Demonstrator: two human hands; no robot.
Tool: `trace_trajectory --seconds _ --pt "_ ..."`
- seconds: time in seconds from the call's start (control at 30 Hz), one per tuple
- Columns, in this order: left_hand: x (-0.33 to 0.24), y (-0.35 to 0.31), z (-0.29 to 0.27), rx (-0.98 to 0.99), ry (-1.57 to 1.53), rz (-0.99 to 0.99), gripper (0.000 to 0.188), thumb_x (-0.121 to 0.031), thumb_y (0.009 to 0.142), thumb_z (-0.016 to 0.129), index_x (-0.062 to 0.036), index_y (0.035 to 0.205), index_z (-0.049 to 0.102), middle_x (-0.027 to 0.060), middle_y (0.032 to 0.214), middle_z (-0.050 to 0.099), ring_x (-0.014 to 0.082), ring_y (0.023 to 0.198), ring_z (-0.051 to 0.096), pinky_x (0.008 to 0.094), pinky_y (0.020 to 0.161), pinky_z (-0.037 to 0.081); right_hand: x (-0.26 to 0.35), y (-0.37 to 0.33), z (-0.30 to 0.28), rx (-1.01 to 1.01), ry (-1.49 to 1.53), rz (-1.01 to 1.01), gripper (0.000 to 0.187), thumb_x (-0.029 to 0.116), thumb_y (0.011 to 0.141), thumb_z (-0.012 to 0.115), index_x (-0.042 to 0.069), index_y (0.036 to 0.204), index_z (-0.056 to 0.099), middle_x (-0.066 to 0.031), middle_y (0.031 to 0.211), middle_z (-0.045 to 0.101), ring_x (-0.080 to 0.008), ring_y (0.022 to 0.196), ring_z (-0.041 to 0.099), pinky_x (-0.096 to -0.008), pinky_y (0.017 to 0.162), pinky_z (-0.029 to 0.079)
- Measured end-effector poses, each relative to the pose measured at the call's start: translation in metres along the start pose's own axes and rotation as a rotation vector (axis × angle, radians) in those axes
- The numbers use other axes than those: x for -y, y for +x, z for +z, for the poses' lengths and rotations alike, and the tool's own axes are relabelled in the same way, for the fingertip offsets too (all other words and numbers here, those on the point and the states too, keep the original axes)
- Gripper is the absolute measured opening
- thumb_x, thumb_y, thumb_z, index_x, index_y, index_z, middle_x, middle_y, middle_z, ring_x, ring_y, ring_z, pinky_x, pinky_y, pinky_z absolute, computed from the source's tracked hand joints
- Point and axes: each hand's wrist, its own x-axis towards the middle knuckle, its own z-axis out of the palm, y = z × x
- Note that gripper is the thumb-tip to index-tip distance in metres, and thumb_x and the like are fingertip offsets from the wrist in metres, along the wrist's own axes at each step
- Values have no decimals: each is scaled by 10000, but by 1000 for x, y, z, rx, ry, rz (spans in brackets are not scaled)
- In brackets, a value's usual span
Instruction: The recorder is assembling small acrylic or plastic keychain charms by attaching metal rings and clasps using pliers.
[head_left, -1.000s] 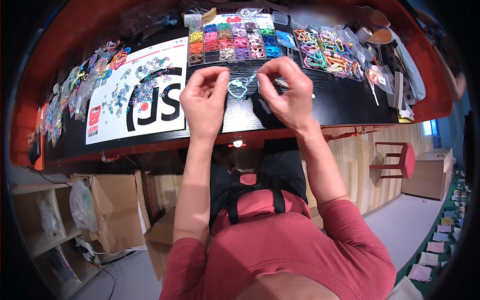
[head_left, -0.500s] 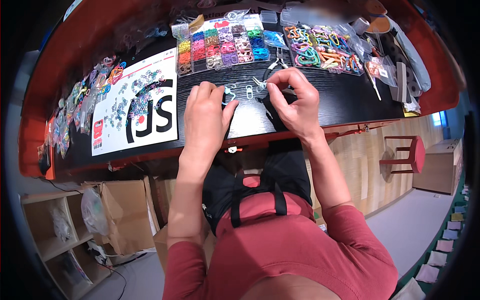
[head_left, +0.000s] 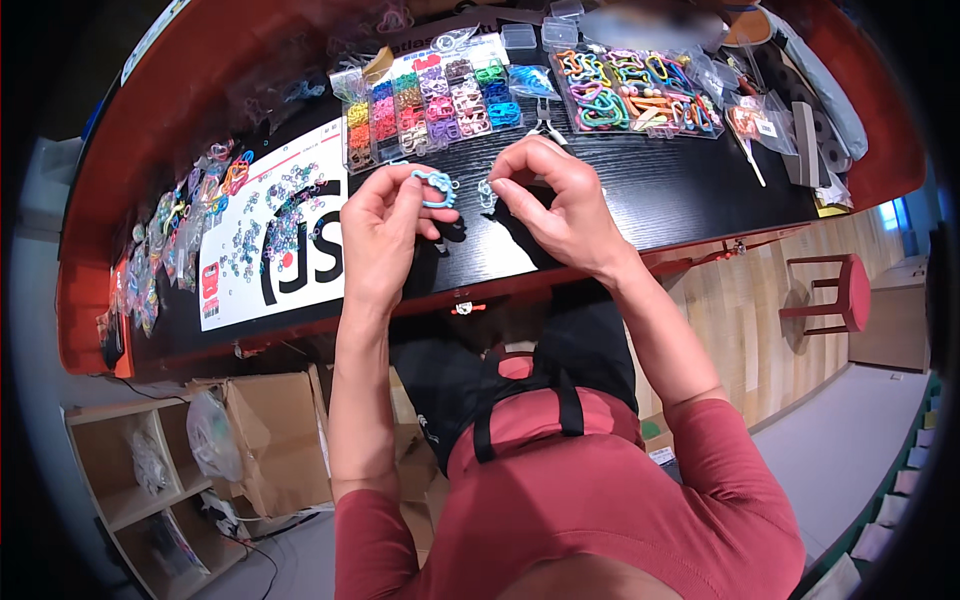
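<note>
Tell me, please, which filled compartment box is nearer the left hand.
The left box, beyond the left hand; it holds small pieces, the other, further right, larger ones.

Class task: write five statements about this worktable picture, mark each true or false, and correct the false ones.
1. The left hand holds a light-blue piece. True.
2. The right hand lies flat with its fingers spread. False: its fingers are bent, the fingertips at a small pale piece.
3. Small rings are scattered on the white sheet. True.
4. The red stool stands at the picture's left. False: it stands at the right.
5. The sheet lies left of the sorted coloured clips. True.
</note>
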Motion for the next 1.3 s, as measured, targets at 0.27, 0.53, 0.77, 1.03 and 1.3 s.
trace_trajectory --seconds 0.27,0.53,0.77,1.03,1.3 --pt "1 -2 3 180 -89 -86 217 -131 1025 560 22 1115 684 24 857 648 70 673 601 183 603 454 -1 1 2 57 14 -35 101 44 866 676 -15 935 630 -116 870 643 -253 816 638 -352 704 502" --pt "9 0 4 220 -286 -199 174 -166 1009 602 -10 1031 674 50 882 688 65 707 608 181 584 435 1 0 1 64 -47 -138 95 4 837 672 5 914 617 -116 886 652 -282 840 644 -376 777 499" --pt "3 -4 7 251 -391 -305 190 -199 1000 629 -19 1059 651 37 867 669 76 706 634 174 551 441 3 0 2 30 -50 -178 119 -16 813 681 9 911 618 -112 888 659 -281 841 651 -373 776 499" --pt "10 0 5 260 -402 -301 205 -213 974 678 -25 1050 647 16 877 662 77 707 632 176 568 459 3 0 2 41 -60 -200 146 -43 795 686 11 908 611 -113 888 658 -277 830 652 -368 762 504" --pt "8 -2 8 282 -426 -319 192 -208 976 672 -29 1036 636 26 881 664 100 771 675 191 609 491 1 0 4 27 -65 -218 137 -37 803 686 11 905 609 -116 883 655 -284 823 650 -374 747 506"
